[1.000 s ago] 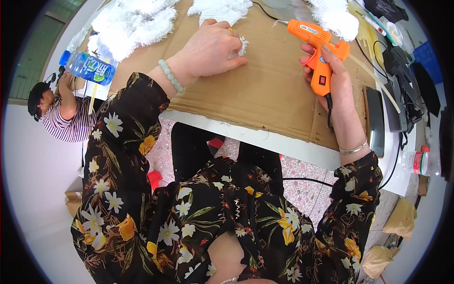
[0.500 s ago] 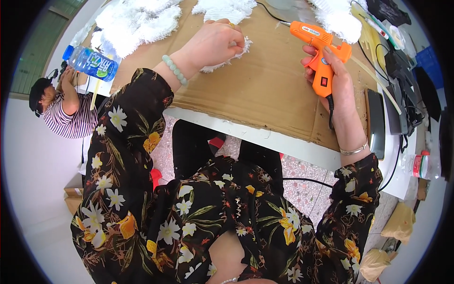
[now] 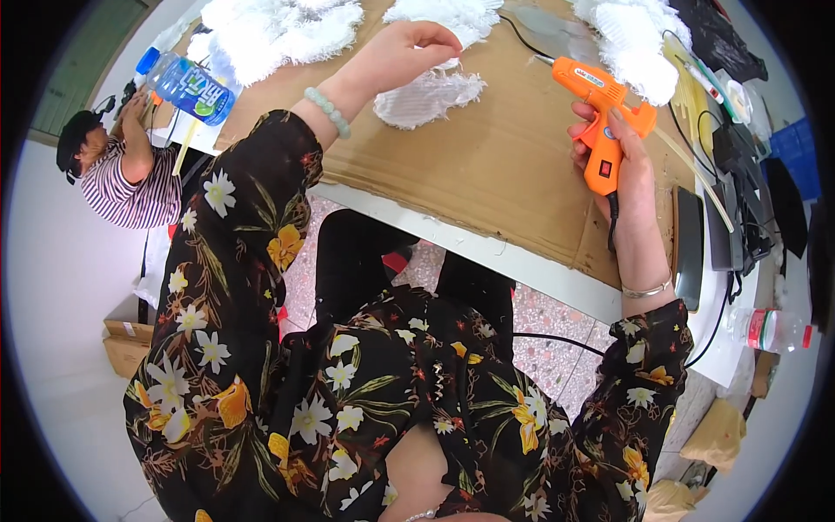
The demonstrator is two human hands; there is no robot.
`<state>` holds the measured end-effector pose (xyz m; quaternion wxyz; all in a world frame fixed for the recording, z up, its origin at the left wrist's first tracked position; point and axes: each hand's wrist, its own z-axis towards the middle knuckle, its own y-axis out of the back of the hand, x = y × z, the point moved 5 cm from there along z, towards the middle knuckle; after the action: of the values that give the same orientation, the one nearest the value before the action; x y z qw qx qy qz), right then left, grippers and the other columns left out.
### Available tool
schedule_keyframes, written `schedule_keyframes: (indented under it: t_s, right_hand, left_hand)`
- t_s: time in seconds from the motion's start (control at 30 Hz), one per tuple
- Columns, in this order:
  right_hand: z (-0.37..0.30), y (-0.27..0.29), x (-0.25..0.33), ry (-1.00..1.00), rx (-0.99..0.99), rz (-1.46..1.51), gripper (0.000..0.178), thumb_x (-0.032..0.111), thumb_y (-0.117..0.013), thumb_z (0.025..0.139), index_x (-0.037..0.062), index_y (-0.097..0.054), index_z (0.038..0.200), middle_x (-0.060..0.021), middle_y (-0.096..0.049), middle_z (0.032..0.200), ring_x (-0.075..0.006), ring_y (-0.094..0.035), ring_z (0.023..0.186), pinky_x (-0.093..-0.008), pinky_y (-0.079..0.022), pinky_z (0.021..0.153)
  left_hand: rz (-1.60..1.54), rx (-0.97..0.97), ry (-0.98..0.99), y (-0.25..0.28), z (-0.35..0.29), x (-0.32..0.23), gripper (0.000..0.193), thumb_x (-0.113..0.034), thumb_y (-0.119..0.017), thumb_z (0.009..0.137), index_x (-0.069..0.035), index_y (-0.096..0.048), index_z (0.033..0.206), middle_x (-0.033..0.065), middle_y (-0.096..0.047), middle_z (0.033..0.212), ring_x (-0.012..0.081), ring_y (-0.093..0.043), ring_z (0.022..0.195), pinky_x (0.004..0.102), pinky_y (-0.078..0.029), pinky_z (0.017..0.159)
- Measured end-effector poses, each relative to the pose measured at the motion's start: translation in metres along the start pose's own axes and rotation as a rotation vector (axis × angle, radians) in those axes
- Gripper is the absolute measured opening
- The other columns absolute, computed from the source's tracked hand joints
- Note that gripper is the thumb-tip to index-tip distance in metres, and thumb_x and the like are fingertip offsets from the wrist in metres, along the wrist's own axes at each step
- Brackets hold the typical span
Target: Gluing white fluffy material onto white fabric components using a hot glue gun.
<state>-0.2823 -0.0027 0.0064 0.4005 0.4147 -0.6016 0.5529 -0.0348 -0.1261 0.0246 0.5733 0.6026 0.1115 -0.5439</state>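
Note:
My right hand (image 3: 624,143) is wrapped round an orange hot glue gun (image 3: 603,122), its nozzle pointing up and left and its cord hanging from the handle. My left hand (image 3: 404,57) is above a small white shaggy fabric piece (image 3: 428,99) that lies on a brown cardboard sheet (image 3: 487,174). The left fingertips come together in a pinch; whatever is between them, if anything, is too small to make out. Just beyond that hand lies another white shaggy piece (image 3: 461,17).
White fluffy pieces (image 3: 278,39) are heaped at the far left, with more (image 3: 631,43) at the far right. A blue-capped bottle (image 3: 187,87) stands left. Glue sticks (image 3: 696,161), a phone (image 3: 688,248) and black cables are on the right. A person (image 3: 130,174) sits beyond the left edge.
My left hand has come off the small white piece and moved slightly up and right, leaving that piece on the cardboard. The right hand keeps its grip on the glue gun.

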Motion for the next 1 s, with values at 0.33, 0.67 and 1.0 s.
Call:
schedule_keyframes:
  t_s: [0.33, 0.67, 1.0]
  right_hand:
    - [-0.001, -0.001, 0.005, -0.008, -0.002, -0.004, 0.04, 0.032, -0.044, 0.093, -0.0013, -0.055, 0.113, -0.0065, -0.062, 0.081, -0.0098, -0.053, 0.066, -0.0225, -0.044, 0.063]
    - [0.0, -0.007, 0.005, 0.007, 0.017, -0.02, 0.039, 0.033, -0.045, 0.093, 0.0, -0.055, 0.112, -0.0063, -0.062, 0.081, -0.0104, -0.054, 0.065, -0.0222, -0.044, 0.061]
    - [0.001, -0.009, 0.003, 0.013, 0.046, -0.025, 0.04, 0.033, -0.044, 0.093, -0.0002, -0.055, 0.112, -0.0058, -0.062, 0.08, -0.0102, -0.054, 0.064, -0.0219, -0.042, 0.06]
  left_hand:
    - [0.39, 0.062, -0.038, -0.016, -0.017, -0.01, 0.053, -0.02, -0.072, 0.07, -0.014, -0.054, 0.12, 0.0075, -0.059, 0.1, 0.0212, -0.056, 0.096, 0.0312, -0.043, 0.087]
    - [0.462, 0.055, 0.007, -0.011, -0.014, -0.01, 0.041, -0.015, -0.065, 0.076, -0.012, -0.056, 0.116, 0.0046, -0.058, 0.088, 0.0172, -0.056, 0.089, 0.0291, -0.045, 0.081]
    - [0.322, 0.011, 0.107, -0.003, -0.02, -0.01, 0.041, -0.024, -0.067, 0.078, -0.011, -0.057, 0.116, 0.0029, -0.057, 0.08, 0.0132, -0.054, 0.077, 0.0253, -0.044, 0.072]
